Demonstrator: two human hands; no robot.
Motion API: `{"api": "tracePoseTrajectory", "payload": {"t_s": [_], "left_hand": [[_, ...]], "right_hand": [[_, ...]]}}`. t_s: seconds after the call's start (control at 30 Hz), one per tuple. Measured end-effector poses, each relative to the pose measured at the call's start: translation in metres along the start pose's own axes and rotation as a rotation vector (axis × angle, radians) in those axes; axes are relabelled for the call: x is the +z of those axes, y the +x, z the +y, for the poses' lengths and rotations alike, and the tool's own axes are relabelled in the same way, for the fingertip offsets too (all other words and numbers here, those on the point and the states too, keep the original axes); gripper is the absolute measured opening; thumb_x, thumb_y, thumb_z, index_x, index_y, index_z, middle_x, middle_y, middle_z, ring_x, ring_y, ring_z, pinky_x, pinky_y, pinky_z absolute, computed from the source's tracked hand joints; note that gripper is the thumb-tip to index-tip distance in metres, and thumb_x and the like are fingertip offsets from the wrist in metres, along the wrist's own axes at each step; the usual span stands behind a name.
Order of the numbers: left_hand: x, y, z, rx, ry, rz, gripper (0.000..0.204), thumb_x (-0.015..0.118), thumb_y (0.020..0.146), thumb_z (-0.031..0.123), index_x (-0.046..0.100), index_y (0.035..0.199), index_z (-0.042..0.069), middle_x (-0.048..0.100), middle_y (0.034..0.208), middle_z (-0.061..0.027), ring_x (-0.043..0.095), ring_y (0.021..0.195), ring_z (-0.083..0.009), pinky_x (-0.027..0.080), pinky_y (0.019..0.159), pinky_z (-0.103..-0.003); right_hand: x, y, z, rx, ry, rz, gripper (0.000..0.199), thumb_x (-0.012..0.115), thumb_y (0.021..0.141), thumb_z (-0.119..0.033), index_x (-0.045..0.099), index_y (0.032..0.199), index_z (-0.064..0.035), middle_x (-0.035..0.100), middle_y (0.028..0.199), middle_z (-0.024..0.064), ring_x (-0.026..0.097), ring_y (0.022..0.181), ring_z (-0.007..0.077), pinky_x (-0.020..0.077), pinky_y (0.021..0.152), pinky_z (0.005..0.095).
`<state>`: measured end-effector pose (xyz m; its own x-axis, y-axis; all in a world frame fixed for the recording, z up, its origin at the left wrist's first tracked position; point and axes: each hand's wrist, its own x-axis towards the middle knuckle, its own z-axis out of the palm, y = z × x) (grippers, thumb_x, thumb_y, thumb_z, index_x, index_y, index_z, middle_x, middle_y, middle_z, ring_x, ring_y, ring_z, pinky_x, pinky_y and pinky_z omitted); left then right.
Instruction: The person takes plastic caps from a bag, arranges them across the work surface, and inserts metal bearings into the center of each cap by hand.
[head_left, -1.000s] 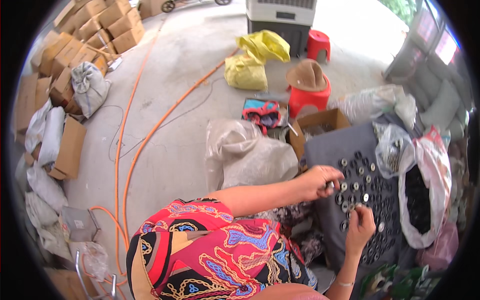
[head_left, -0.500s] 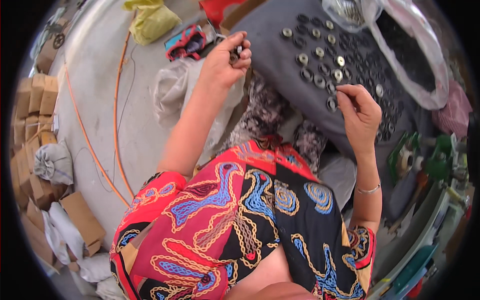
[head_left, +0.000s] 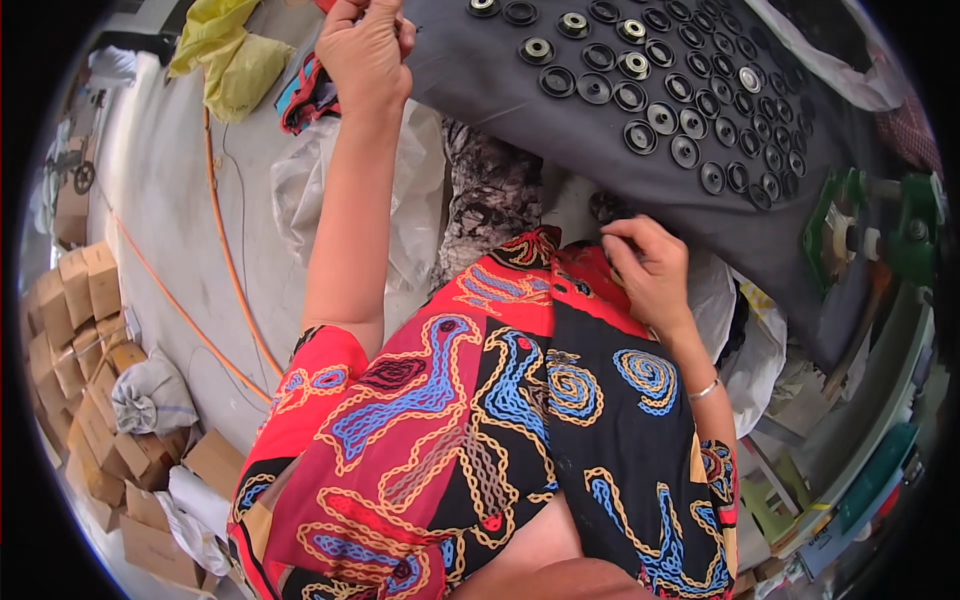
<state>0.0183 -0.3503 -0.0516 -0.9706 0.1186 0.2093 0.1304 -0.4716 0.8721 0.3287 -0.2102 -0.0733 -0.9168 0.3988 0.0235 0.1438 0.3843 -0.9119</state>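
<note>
Rows of round black plastic rings [head_left: 661,117] lie spread on a dark grey cloth [head_left: 470,70] at the upper right. A few hold a shiny silver bearing-like piece [head_left: 633,65] in the centre. My left hand [head_left: 365,50] is at the top edge, left of the cloth, its fingers curled closed; what lies inside them is hidden. My right hand [head_left: 650,268] hovers over my lap, below the cloth's near edge. Its thumb and fingers are pinched together, and I cannot make out anything between them.
Green metal clamp-like tools [head_left: 850,225] stand at the right. A clear plastic bag [head_left: 830,50] lies on the cloth's far side. Left are a yellow bag [head_left: 225,60], an orange hose [head_left: 225,235] on the floor, and stacked cardboard boxes [head_left: 75,320]. A whitish plastic sheet [head_left: 310,190] lies beside my leg.
My right hand has left the rings and drawn back toward my lap. My left hand has moved up and left; the small metal piece seen in it before is now hidden. The view has shifted.
</note>
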Motion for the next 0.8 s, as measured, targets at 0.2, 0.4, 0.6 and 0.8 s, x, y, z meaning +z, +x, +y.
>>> {"api": "tracePoseTrajectory", "payload": {"t_s": [0.2,0.4,0.6,0.8], "left_hand": [[0.018,-0.02,-0.026,0.217,0.551,-0.059,0.015,0.075,0.081,0.01,0.066,0.088,0.001,0.06,0.07,-0.0004,0.05,0.057,-0.0055,0.039,0.05,-0.02],[0.017,-0.018,-0.03,0.458,0.754,-0.088,0.014,0.076,0.08,0.012,0.069,0.087,0.002,0.061,0.073,0.0034,0.047,0.063,-0.0028,0.04,0.058,-0.017],[0.022,-0.019,-0.024,0.241,0.589,-0.107,0.004,0.066,0.087,0.003,0.063,0.088,0.002,0.053,0.068,0.0073,0.042,0.058,0.0005,0.032,0.051,-0.016],[0.018,-0.015,-0.029,0.293,0.744,-0.091,0.003,0.065,0.087,0.002,0.063,0.085,0.002,0.052,0.066,0.0073,0.043,0.057,0.0002,0.033,0.049,-0.017]], "right_hand": [[0.047,0.018,0.071,0.229,-0.498,-0.398,0.017,0.055,0.082,-0.006,0.068,0.091,-0.0001,0.067,0.084,0.0203,0.066,0.079,0.0319,0.0512,0.07,0.0418],[0.107,-0.005,0.106,0.228,-0.697,-0.967,0.024,0.052,0.082,-0.009,0.071,0.093,-0.0001,0.068,0.095,0.0214,0.067,0.091,0.0331,0.0542,0.077,0.0423],[0.139,-0.011,0.093,0.011,-0.771,-1.118,0.025,0.052,0.081,-0.013,0.072,0.091,0.0007,0.069,0.095,0.02,0.068,0.089,0.0327,0.0548,0.074,0.0423],[0.148,0.0,0.084,0.083,-0.74,-1.172,0.023,0.054,0.082,-0.012,0.073,0.089,-0.0015,0.07,0.098,0.0175,0.069,0.09,0.0307,0.0555,0.067,0.0438]]}}
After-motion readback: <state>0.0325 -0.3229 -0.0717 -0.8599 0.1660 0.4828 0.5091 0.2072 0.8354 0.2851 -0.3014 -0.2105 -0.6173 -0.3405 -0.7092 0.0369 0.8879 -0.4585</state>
